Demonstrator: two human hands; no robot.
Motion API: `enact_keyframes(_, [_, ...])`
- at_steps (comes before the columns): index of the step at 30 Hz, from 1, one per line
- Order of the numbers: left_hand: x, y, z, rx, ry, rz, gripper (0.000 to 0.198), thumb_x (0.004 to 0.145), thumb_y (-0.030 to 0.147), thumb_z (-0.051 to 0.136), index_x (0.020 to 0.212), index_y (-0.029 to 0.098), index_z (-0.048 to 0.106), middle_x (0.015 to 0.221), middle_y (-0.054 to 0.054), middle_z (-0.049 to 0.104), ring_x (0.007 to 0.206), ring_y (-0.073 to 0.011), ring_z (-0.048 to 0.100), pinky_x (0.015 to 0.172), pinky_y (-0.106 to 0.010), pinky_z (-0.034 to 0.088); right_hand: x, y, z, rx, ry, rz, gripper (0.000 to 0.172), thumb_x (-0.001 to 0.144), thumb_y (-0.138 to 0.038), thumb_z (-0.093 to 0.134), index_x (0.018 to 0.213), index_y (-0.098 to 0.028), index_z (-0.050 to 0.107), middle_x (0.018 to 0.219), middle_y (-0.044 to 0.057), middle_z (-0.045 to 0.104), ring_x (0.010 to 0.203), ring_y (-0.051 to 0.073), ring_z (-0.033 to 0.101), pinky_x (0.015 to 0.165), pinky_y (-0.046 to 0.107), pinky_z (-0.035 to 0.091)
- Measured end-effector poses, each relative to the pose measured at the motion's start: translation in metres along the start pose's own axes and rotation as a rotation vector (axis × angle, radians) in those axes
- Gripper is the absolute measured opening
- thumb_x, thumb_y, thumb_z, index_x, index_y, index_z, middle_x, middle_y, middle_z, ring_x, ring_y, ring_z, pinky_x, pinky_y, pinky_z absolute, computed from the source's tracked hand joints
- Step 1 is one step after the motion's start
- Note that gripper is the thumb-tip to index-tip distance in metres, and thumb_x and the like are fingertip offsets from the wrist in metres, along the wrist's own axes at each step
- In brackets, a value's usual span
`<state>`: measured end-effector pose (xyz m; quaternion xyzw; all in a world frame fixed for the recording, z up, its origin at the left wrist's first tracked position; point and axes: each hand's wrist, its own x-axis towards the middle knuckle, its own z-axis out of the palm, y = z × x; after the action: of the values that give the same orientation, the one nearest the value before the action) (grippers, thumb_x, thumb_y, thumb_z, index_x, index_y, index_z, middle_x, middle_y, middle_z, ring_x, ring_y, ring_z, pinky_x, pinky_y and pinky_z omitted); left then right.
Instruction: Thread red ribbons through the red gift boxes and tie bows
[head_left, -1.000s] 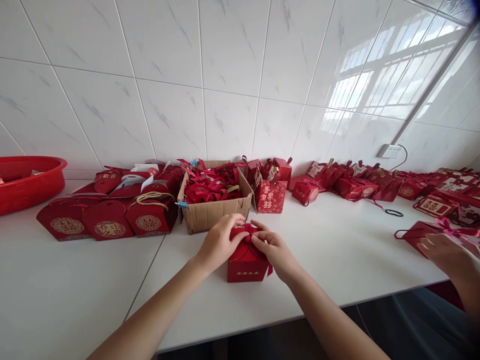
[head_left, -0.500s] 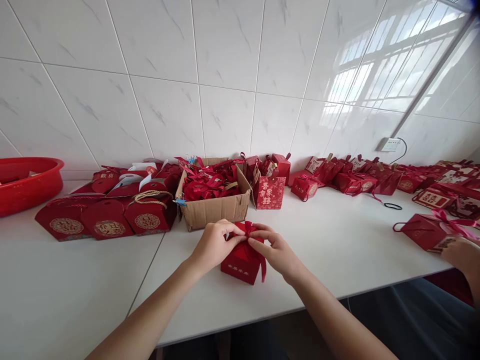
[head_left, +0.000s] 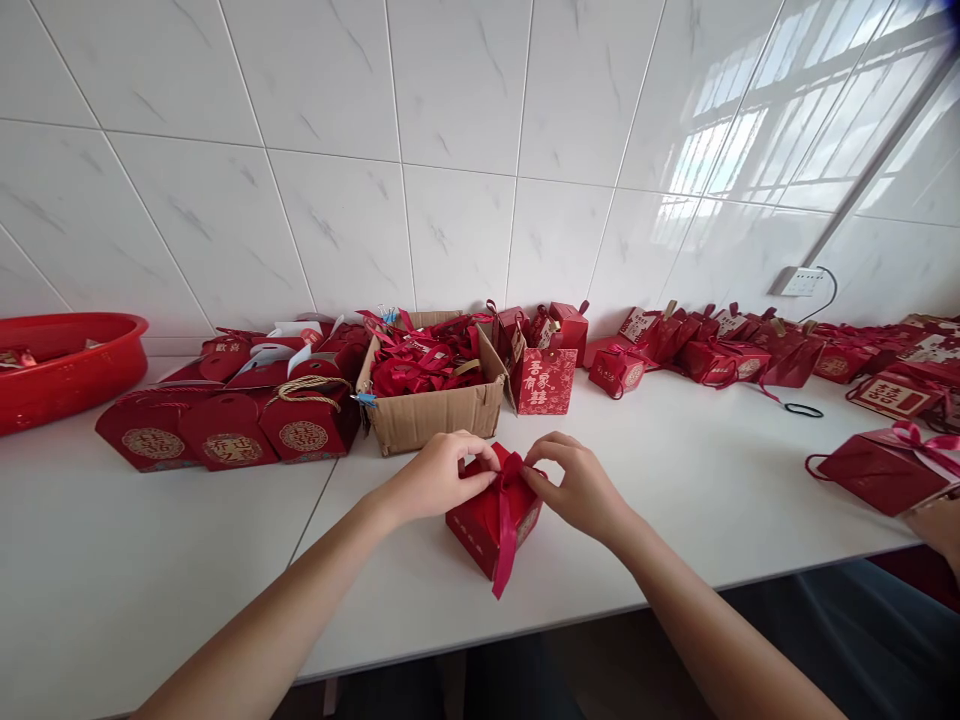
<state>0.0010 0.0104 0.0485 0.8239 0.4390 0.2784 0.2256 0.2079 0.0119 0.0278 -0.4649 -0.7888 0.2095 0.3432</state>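
A small red gift box (head_left: pixel 474 530) stands on the white table in front of me, one corner turned toward me. Red ribbon (head_left: pixel 507 525) is tied in a bow on its top, and one tail hangs down over the front corner. My left hand (head_left: pixel 442 475) pinches the bow's left side between thumb and fingertips. From the other side, my right hand (head_left: pixel 577 485) pinches the bow's right side. Both hands are closed on the ribbon just above the box lid.
Behind the box is a cardboard carton (head_left: pixel 439 420) of ribbons. Red boxes (head_left: pixel 232 440) and a red basin (head_left: pixel 82 375) stand left. More boxes (head_left: pixel 724 362) line the wall at right. Another person's hand (head_left: pixel 937 525) is by a ribboned box (head_left: pixel 862 470) at far right.
The box has turned so a corner faces me. My hands have moved apart, drawing the bow wider, and a ribbon tail now hangs over the front. The view has shifted slightly.
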Motion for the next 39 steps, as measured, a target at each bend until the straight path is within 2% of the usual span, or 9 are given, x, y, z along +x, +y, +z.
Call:
enact_keyframes(5, [0.000, 0.000, 0.000, -0.006, -0.008, -0.009, 0.012, 0.080, 0.025, 0.058, 0.081, 0.022, 0.070, 0.089, -0.002, 0.068, 0.077, -0.0160, 0.061, 0.069, -0.026, 0.049, 0.001, -0.009, -0.026, 0.105, -0.227, 0.009, 0.013, 0.080, -0.030, 0.058, 0.072, -0.020, 0.058, 0.071, 0.000, 0.063, 0.064, 0.014, 0.056, 0.059, 0.027, 0.044])
enact_keyframes(8, [0.000, -0.001, 0.000, -0.015, -0.010, -0.015, 0.011, 0.079, 0.025, 0.059, 0.082, 0.022, 0.070, 0.089, -0.001, 0.069, 0.078, -0.0162, 0.062, 0.070, -0.026, 0.048, 0.001, -0.006, -0.046, 0.055, -0.458, -0.001, 0.021, 0.078, -0.039, 0.062, 0.067, -0.021, 0.063, 0.063, -0.001, 0.064, 0.056, 0.013, 0.055, 0.053, 0.026, 0.040])
enact_keyframes(10, [0.001, 0.000, 0.000, -0.012, -0.013, -0.020, 0.011, 0.079, 0.026, 0.059, 0.082, 0.022, 0.070, 0.088, -0.001, 0.069, 0.077, -0.0164, 0.061, 0.069, -0.026, 0.049, 0.003, -0.002, -0.054, -0.008, -0.519, -0.015, 0.026, 0.076, -0.044, 0.064, 0.064, -0.021, 0.067, 0.062, 0.000, 0.066, 0.056, 0.014, 0.055, 0.052, 0.026, 0.040])
enact_keyframes(15, [0.004, 0.005, -0.005, -0.018, -0.068, -0.006, 0.013, 0.078, 0.026, 0.058, 0.082, 0.021, 0.069, 0.085, -0.001, 0.070, 0.076, -0.0171, 0.061, 0.069, -0.026, 0.049, 0.018, 0.002, -0.039, 0.135, -0.316, 0.008, 0.027, 0.083, -0.045, 0.055, 0.083, -0.020, 0.067, 0.080, 0.003, 0.069, 0.066, 0.014, 0.058, 0.059, 0.026, 0.045])
enact_keyframes(19, [0.007, 0.008, -0.009, -0.026, -0.121, -0.025, 0.015, 0.078, 0.025, 0.056, 0.082, 0.020, 0.069, 0.084, -0.002, 0.070, 0.074, -0.0168, 0.061, 0.065, -0.025, 0.047, 0.025, -0.002, -0.020, 0.250, -0.317, -0.020, 0.022, 0.080, -0.035, 0.062, 0.093, -0.018, 0.061, 0.084, 0.003, 0.067, 0.067, 0.013, 0.057, 0.059, 0.025, 0.047])
enact_keyframes(22, [0.011, 0.010, -0.015, -0.024, -0.166, -0.020, 0.017, 0.076, 0.023, 0.055, 0.082, 0.019, 0.070, 0.083, -0.002, 0.071, 0.075, -0.0175, 0.061, 0.065, -0.025, 0.047, 0.024, -0.006, -0.018, 0.235, -0.351, -0.207, 0.011, 0.084, -0.025, 0.055, 0.091, -0.019, 0.063, 0.082, 0.002, 0.066, 0.071, 0.013, 0.058, 0.063, 0.025, 0.046])
enact_keyframes(25, [0.016, 0.012, -0.021, -0.010, -0.231, -0.032, 0.021, 0.073, 0.020, 0.054, 0.083, 0.019, 0.072, 0.084, -0.002, 0.071, 0.077, -0.0180, 0.062, 0.064, -0.025, 0.047, 0.023, -0.005, -0.021, 0.160, -0.393, -0.399, 0.025, 0.089, -0.017, 0.045, 0.097, -0.023, 0.069, 0.091, 0.004, 0.064, 0.078, 0.014, 0.059, 0.069, 0.026, 0.047])
enact_keyframes(28, [0.021, 0.013, -0.026, 0.034, -0.291, -0.039, 0.023, 0.072, 0.017, 0.052, 0.082, 0.021, 0.072, 0.085, -0.001, 0.072, 0.076, -0.0176, 0.062, 0.063, -0.024, 0.046, 0.022, 0.000, -0.020, 0.065, -0.400, -0.496, 0.038, 0.089, -0.010, 0.040, 0.103, -0.026, 0.072, 0.093, 0.006, 0.060, 0.080, 0.015, 0.057, 0.069, 0.027, 0.047])
enact_keyframes(39, [0.023, 0.012, -0.033, 0.104, -0.294, 0.033, 0.010, 0.076, 0.022, 0.057, 0.077, 0.022, 0.067, 0.085, -0.001, 0.067, 0.078, -0.0166, 0.060, 0.069, -0.025, 0.047, 0.020, 0.011, -0.015, 0.008, -0.409, -0.534, 0.043, 0.087, -0.007, 0.041, 0.106, -0.031, 0.072, 0.088, 0.005, 0.053, 0.081, 0.016, 0.052, 0.070, 0.028, 0.048])
